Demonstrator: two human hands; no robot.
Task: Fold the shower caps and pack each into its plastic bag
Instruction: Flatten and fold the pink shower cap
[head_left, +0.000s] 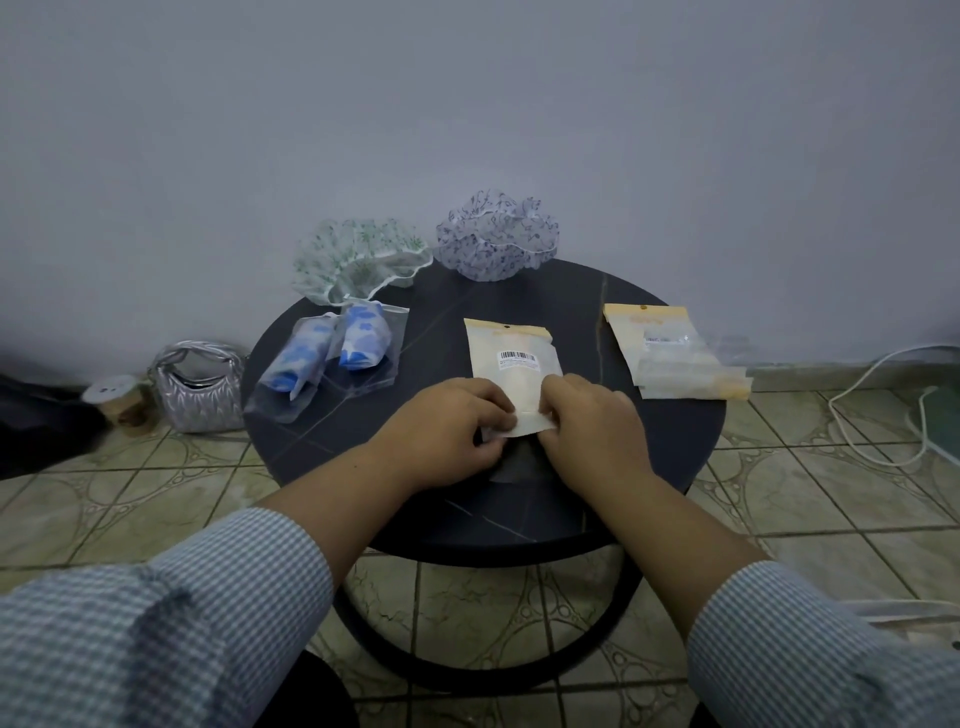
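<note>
On the dark round table, two blue caps sit bagged far left, then my left hand and right hand both pinch the middle plastic bag's near edge, spare bags lying right.

One shower cap shows green flowers, another purple ones; the round table is black; the sleeves are blue-checked.

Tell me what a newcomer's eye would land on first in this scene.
First, both hands, left hand and right hand, pinching the near edge of a plastic bag at the middle of the round dark table. Next, two unfolded shower caps at the far edge: the green-print cap on the left and the purple-print cap beside it.
</note>
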